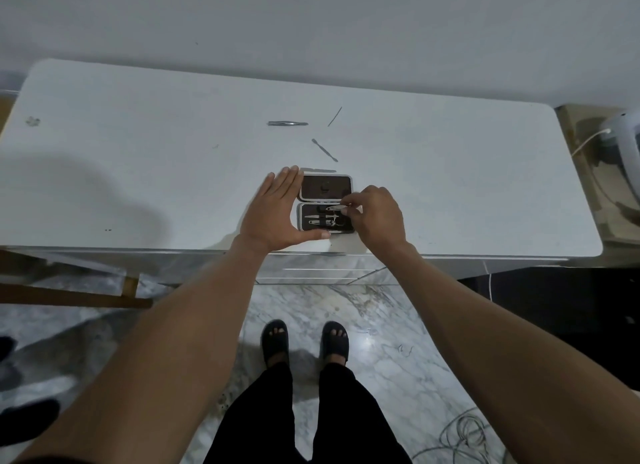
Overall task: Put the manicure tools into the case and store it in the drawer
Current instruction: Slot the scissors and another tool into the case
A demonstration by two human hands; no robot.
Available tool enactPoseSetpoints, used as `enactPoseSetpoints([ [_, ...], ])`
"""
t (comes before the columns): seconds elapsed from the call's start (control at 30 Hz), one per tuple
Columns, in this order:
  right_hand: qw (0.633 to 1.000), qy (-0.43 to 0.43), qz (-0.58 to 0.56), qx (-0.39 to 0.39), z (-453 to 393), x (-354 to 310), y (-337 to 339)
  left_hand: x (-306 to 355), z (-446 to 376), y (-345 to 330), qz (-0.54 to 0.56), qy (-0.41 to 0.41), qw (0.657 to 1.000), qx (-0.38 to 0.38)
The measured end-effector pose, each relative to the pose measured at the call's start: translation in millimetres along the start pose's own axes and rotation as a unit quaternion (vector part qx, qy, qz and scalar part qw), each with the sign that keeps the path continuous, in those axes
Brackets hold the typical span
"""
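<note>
A small black manicure case [325, 187] lies unfolded near the front edge of the white table [138, 172]. Its near half holds several metal tools. My left hand [277, 214] is flat and spread against the case's left side, thumb along its front edge. My right hand [375, 214] pinches a silver nail clipper [335, 207] over the top row of the near half. Three loose tools lie farther back: tweezers [287, 123], a thin pick [335, 116] and a cuticle pusher [324, 150].
Below the table's front edge is a drawer front [322, 274]. A white appliance with a cable [620, 141] stands to the right of the table. A wooden frame [69, 293] leans at the left. Cables [464, 436] lie on the marble floor.
</note>
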State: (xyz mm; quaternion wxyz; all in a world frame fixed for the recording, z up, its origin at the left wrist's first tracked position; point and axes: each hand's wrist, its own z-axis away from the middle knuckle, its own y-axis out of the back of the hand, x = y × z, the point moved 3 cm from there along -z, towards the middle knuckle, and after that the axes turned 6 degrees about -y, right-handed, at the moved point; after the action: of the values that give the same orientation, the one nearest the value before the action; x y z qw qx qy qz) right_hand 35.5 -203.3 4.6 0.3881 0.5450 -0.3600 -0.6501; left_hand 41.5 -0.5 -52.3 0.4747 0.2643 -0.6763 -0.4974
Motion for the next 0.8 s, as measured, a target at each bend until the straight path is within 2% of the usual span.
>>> enactPoseSetpoints([
  [0.47, 0.999, -0.033, 0.002, 0.016, 1.2, -1.1, -1.5, -3.4, -1.2, -1.5, 0.000, -0.005, 1.000, 0.003],
  [0.8, 1.000, -0.007, 0.000, 0.007, 0.6, -21.7, -15.0, -3.9, -1.5, -2.7, 0.011, -0.010, 1.000, 0.021],
])
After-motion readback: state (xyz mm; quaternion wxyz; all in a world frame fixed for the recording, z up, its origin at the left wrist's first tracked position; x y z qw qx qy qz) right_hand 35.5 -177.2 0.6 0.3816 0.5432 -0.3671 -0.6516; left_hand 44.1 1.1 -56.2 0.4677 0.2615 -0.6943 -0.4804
